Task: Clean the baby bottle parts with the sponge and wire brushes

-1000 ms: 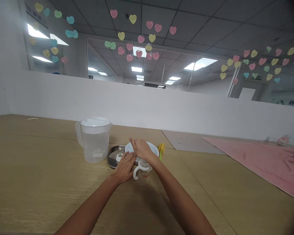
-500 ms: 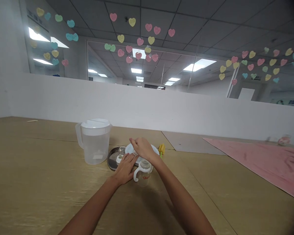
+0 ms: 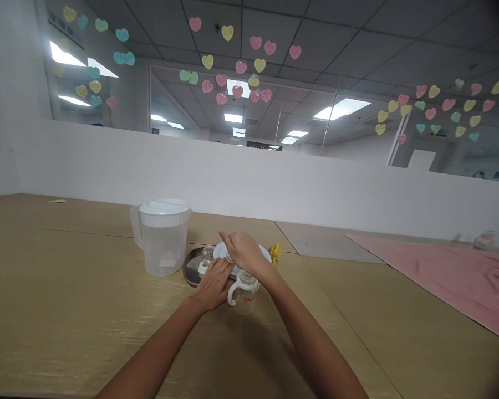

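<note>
My right hand hangs over a white plate, its fingertips pinched on a small pale part that is too small to identify. My left hand sits just below it, fingers reaching toward that pinch, and what they touch is hidden. A clear baby bottle with white handles stands directly beneath my right wrist. To the left of my hands, a small glass bottle with a white collar stands on a round metal tray. Further left is a clear plastic pitcher with a white lid.
A yellow and green brush lies behind the plate. These things stand on a tan wooden table. A pink cloth spreads across the right side. A low white wall runs along the table's back.
The view has shifted slightly and levelled. My hands have barely moved, and both stay together over the plate and bottle.
</note>
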The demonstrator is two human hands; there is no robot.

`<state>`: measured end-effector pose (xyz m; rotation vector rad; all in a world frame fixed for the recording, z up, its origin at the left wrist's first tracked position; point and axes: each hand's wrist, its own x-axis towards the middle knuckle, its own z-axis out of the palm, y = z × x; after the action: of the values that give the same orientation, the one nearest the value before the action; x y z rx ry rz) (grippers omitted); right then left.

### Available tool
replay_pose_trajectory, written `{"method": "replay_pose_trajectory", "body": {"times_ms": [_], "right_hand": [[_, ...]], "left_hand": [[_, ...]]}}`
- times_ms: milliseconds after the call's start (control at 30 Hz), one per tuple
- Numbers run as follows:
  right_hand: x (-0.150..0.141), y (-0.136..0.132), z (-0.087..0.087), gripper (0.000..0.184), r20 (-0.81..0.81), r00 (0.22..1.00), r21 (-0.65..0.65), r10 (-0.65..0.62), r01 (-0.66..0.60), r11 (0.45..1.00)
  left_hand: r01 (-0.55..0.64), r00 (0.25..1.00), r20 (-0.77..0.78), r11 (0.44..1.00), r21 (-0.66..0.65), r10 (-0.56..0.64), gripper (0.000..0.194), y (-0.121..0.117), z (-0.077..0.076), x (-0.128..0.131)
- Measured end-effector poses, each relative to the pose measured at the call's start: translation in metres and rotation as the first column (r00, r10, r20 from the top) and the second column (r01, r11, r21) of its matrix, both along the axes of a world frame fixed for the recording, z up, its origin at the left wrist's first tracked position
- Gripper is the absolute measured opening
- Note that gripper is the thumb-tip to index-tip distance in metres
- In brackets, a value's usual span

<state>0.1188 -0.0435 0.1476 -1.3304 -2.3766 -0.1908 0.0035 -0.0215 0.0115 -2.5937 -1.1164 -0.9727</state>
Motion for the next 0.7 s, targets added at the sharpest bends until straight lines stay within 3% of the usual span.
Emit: {"method": "replay_pose_trajectory", "body": {"times_ms": [700], "right_hand": [[-0.003, 0.01, -0.013, 0.044, 0.152, 0.987, 0.024, 0.041, -0.045, 0.999]], "left_hand": [[-0.031, 0.999, 0.01, 1.0, 0.004, 0.031, 0.031, -0.002, 0.001, 0.001]]}}
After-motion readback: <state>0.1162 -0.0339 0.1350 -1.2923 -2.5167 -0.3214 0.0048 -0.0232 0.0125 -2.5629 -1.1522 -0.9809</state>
